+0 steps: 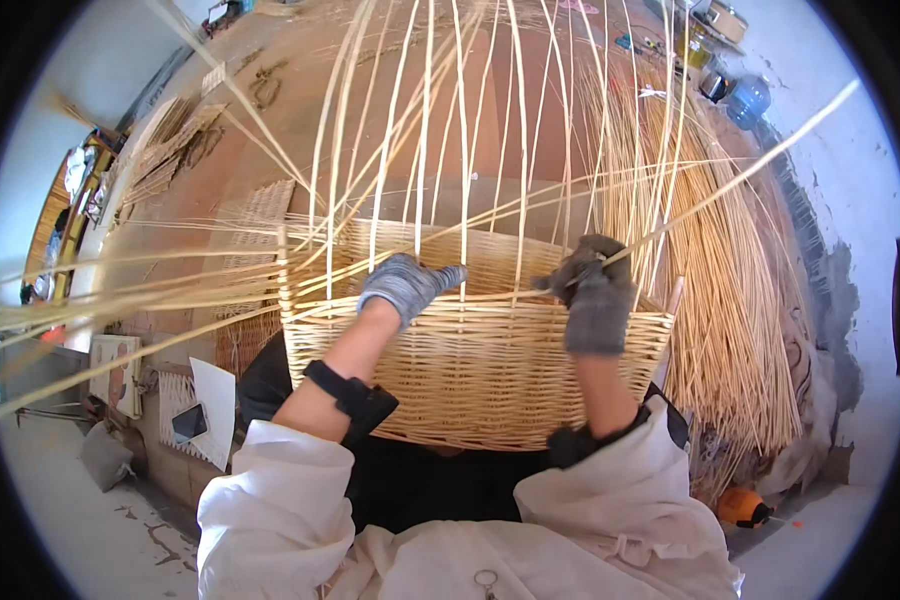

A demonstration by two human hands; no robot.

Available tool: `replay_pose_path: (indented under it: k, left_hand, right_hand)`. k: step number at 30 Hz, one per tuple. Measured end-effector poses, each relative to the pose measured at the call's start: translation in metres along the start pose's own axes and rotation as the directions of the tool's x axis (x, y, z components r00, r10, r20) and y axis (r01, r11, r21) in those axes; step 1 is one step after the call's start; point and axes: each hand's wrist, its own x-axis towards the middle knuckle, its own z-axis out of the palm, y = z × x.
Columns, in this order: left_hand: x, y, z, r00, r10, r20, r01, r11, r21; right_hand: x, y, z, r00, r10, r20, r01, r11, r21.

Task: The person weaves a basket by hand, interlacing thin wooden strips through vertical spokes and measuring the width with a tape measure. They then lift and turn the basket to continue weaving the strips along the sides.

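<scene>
Directly before the person stands a wicker basket [470, 385], upright stakes [523, 170] rising from its walls. The gloved right hand [592, 290] clenches a long pale rod [810, 120]; the left hand [408, 287] touches the near rim [490, 313], its grip unclear. Upper right, a blue bottle [748, 102], contents indistinct, sits by the wall [820, 130].

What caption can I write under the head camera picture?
Gloved left hand at a wicker basket, gloved right hand gripping a long rod.
</scene>
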Motion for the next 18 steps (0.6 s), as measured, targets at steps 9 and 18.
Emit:
replay_pose_path:
  k: [9,18]
  left_hand:
    - [-0.018,0.010,0.073,0.804,0.467,-0.368,-0.381,0.880,0.283]
    - [0.016,0.067,0.056,0.948,0.289,-0.130,-0.296,0.954,-0.041]
  right_hand:
    - [0.016,0.052,-0.052,0.933,0.235,-0.271,-0.176,0.958,0.226]
    - [0.039,0.071,-0.155,0.908,0.275,-0.316,-0.162,0.926,0.340]
